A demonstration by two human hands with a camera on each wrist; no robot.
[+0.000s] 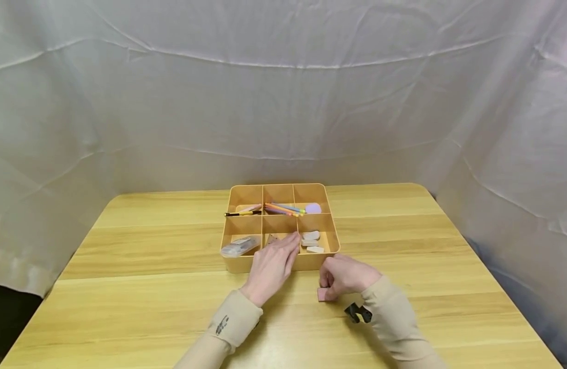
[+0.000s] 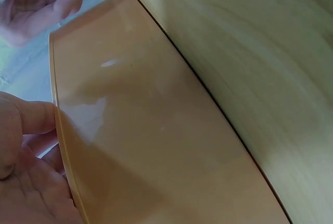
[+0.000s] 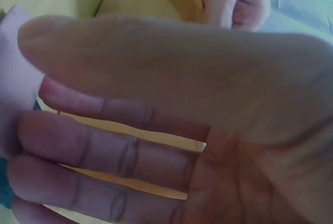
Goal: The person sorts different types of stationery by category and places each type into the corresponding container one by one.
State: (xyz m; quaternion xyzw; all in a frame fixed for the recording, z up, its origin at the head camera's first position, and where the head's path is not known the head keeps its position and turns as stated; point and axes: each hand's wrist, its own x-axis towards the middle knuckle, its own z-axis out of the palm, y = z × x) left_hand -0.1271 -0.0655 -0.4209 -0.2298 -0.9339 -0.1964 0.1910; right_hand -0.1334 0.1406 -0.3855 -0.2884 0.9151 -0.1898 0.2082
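Note:
My right hand is just off the front right corner of a yellow-orange divided organizer box. Between its thumb and fingers it pinches a small pink block, low over the tabletop; the right wrist view catches the block at its left edge. My left hand reaches over the box's front rim, its fingers fairly straight above the front middle compartment. In the left wrist view that hand touches the rim. Small white blocks lie in the front right compartment.
The front left compartment holds a clear plastic case. Colored pens lean across the back middle section, near a round purple thing. A black-and-yellow pen lies along a divider. White cloth hangs behind the wooden table.

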